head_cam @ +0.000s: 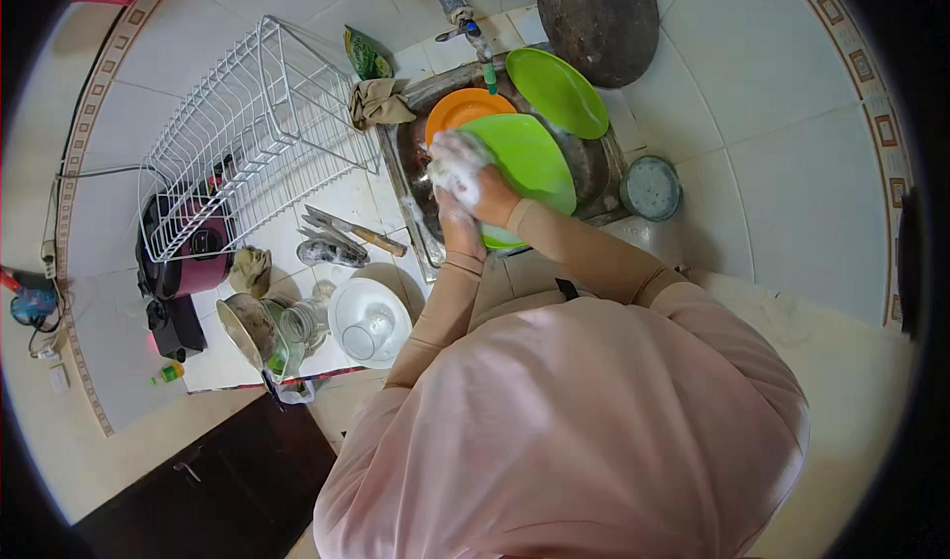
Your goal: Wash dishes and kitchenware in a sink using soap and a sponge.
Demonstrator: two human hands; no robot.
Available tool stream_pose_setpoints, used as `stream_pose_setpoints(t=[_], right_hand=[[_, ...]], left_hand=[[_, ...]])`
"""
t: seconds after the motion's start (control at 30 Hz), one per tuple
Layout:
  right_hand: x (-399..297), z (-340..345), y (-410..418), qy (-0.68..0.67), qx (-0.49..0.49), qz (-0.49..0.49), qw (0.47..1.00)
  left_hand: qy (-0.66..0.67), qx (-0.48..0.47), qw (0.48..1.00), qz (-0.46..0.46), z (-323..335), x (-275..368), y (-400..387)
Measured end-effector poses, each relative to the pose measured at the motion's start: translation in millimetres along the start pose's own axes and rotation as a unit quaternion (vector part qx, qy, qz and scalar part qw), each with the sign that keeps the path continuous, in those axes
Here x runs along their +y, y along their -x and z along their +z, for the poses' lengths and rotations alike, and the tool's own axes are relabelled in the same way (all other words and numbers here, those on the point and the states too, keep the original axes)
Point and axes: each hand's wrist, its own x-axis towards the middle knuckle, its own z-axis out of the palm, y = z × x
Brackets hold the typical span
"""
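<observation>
My right hand point(486, 184), thick with white soap foam, lies over the sink point(616, 162). Just below it and touching it is my left hand point(458, 225), foamy near the fingers. Foam and blur hide what is between them. A large lime-green plate point(531, 158) sits beside and partly under my right hand, with suds at its lower edge. Behind the hands an orange plate point(464, 106) rests in the sink. Another green plate point(560, 93) leans at the sink's back right. Above them hangs the tap point(467, 28) with a green nozzle.
Left of the sink are a white wire dish rack point(274, 136), a crumpled cloth point(380, 103) and several knives point(356, 231). A white bowl point(343, 292), glass jars point(300, 321) and a pan point(249, 325) stand nearer. At right are a round container point(651, 188) and a dark round pan point(597, 21).
</observation>
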Motion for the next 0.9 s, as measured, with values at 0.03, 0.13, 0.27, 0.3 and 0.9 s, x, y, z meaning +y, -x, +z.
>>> stream_pose_setpoints(t=[0.03,0.13,0.27,0.3,0.9], right_hand=[[-7,-5,-4,-0.024,-0.053,-0.009,0.998],[31,-17,-13,-0.014,-0.101,0.011,0.995],[74,-11,11,0.159,0.012,0.236,0.959],[67,-7,11,0.159,0.010,0.238,0.958],[-13,-6,50,-0.047,-0.180,0.017,0.982]], left_hand=[[-0.001,0.000,1.000,-0.003,1,2,2],[0.034,-0.008,0.997,-0.063,11,25,13],[0.033,-0.006,0.999,-0.032,-4,17,7],[0.033,-0.003,0.999,-0.034,-3,16,7],[0.188,-0.010,0.980,-0.064,-14,-4,-13]])
